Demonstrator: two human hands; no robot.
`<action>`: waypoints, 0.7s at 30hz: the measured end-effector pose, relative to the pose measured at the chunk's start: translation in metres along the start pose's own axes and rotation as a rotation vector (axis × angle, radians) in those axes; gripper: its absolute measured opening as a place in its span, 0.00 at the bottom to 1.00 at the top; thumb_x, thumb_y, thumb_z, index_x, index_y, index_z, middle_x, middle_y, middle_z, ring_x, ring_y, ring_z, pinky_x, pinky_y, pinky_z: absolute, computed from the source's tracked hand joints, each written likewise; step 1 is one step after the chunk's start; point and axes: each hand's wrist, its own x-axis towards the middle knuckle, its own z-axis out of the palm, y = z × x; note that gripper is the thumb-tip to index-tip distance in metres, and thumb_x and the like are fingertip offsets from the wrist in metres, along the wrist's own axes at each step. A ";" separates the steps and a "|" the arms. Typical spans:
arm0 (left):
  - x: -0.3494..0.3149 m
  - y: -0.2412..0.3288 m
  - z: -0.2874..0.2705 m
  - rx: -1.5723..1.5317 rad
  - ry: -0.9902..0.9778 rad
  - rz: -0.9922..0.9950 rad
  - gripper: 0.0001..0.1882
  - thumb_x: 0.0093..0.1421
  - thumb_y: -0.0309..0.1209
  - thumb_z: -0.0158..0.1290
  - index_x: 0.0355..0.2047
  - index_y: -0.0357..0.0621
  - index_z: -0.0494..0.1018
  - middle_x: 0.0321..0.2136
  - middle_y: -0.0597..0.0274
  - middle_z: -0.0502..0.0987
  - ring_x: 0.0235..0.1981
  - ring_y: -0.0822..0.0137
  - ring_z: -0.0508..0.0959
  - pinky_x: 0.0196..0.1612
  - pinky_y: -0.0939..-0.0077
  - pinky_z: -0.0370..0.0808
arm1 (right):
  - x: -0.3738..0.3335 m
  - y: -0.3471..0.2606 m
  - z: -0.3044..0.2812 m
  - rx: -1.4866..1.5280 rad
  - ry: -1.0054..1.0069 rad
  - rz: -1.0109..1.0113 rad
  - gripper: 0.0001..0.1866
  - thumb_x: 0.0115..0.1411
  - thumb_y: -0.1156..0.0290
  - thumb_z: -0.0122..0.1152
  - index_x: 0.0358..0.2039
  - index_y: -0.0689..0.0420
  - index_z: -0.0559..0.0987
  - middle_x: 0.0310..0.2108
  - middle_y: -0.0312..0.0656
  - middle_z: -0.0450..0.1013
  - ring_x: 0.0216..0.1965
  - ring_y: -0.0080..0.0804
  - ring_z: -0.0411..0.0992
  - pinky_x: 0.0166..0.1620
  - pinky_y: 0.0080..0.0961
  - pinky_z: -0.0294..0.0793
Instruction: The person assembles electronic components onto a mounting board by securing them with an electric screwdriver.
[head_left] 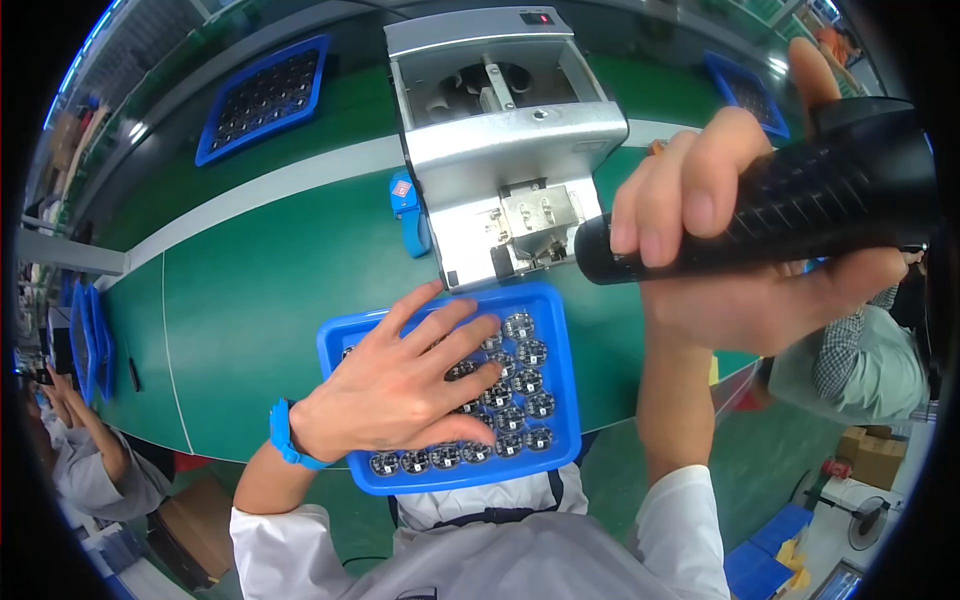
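Note:
A blue plastic tray (572, 400) full of small round circuit boards (540, 404) rests at the table's near edge, right in front of me. Over it my left hand (400, 385) lies with fingers spread, covering part of the boards; whether it touches them I cannot tell. A blue wrist strap (285, 432) circles that wrist. Raised at the right, my right hand (715, 300) is closed around a black cylindrical tool (810, 195) with a grooved body, close to the camera. The tool's narrower end points left, in front of the silver machine (515, 135); its exact kind is unclear.
Past the tray, the machine stands on the green table (280, 290). A blue strap (414, 225) lies at its left side. Further blue trays sit at the far left (265, 100) and far right (745, 92). Co-workers sit at left (95, 450) and right (850, 360).

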 end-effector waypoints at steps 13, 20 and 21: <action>-0.003 -0.004 0.002 -0.037 0.003 -0.019 0.24 0.53 0.56 0.57 0.39 0.50 0.79 0.54 0.51 0.71 0.56 0.49 0.70 0.59 0.50 0.64 | -0.001 0.003 0.008 0.020 0.041 -0.031 0.55 0.59 0.26 0.40 0.69 0.60 0.43 0.27 0.40 0.65 0.17 0.28 0.65 0.22 0.29 0.72; -0.008 -0.004 0.006 -0.165 0.097 0.040 0.25 0.58 0.53 0.54 0.37 0.40 0.78 0.52 0.42 0.70 0.57 0.47 0.68 0.61 0.48 0.62 | -0.005 0.005 0.018 -0.060 0.143 -0.074 0.53 0.61 0.28 0.39 0.68 0.62 0.45 0.23 0.39 0.63 0.15 0.27 0.63 0.18 0.27 0.70; -0.009 -0.005 0.006 -0.151 0.106 0.036 0.25 0.58 0.53 0.54 0.37 0.40 0.78 0.52 0.42 0.70 0.57 0.47 0.68 0.61 0.48 0.62 | -0.005 0.005 0.020 -0.078 0.164 -0.076 0.53 0.61 0.28 0.39 0.68 0.62 0.45 0.23 0.40 0.63 0.15 0.28 0.63 0.18 0.27 0.70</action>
